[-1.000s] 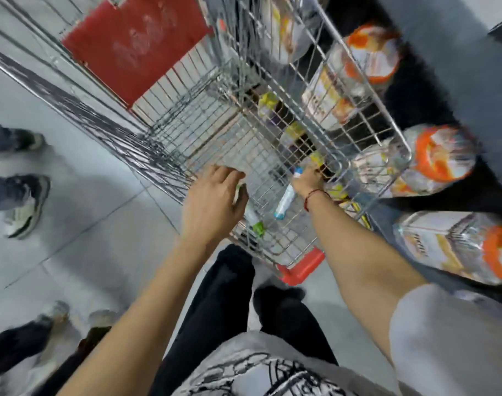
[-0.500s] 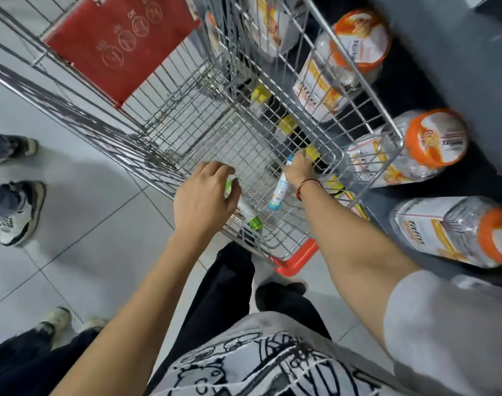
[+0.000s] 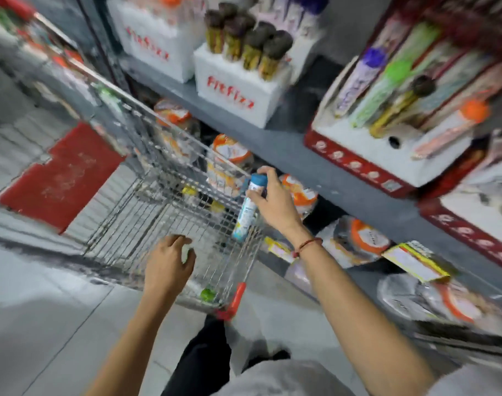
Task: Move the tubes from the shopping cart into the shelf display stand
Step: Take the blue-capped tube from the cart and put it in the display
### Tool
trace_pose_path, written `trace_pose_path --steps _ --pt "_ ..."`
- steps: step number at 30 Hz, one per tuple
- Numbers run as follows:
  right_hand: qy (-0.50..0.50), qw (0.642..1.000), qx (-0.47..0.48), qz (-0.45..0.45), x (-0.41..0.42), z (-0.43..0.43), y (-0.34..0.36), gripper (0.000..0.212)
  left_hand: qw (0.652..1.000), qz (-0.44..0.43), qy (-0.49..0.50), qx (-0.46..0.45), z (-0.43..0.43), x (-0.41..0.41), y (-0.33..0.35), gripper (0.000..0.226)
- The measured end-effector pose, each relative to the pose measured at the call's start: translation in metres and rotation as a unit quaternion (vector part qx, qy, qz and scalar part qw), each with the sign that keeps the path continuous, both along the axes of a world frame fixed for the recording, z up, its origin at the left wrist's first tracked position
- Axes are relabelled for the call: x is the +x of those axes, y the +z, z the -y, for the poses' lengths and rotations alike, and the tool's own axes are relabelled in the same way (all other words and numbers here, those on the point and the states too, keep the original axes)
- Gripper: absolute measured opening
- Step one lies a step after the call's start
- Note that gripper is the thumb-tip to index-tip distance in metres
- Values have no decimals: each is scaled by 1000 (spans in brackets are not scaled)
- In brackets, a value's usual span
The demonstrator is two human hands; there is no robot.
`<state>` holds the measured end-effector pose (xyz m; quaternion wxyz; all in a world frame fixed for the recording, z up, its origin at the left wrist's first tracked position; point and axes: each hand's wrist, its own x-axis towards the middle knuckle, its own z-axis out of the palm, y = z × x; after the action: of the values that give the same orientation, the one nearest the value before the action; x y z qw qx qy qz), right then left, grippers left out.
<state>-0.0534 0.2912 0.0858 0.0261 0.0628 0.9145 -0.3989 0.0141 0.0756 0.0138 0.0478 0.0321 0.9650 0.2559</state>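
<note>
Above cart rim (image 3: 169,128), tube (image 3: 248,205) in right hand (image 3: 275,201).

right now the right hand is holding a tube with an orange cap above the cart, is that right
Not quite. The head view shows the right hand holding a tube with a blue cap, not orange. It is indeed held above the cart; the orange lids belong to the jars on the lower shelf.

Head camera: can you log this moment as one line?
right hand: holds blue-capped tube | left hand: over green-capped tube in cart
</note>
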Motion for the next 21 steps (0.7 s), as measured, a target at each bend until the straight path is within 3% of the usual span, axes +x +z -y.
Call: trace_pose_path --steps 4,10,14,21 --pt "-28 998 2 -64 18 -46 65 43 993 -47 -96 58 -65 -23 26 30" --pt "-110 977 3 -182 46 -112 137 40 950 -143 -253 114 -160 -51 74 48" --pt "-132 964 26 -229 61 -148 161 36 924 -166 -332 95 -202 -57 86 53" --pt "-149 962 63 -219 82 -183 173 30 889 -194 -413 -21 -236 -63 74 65"
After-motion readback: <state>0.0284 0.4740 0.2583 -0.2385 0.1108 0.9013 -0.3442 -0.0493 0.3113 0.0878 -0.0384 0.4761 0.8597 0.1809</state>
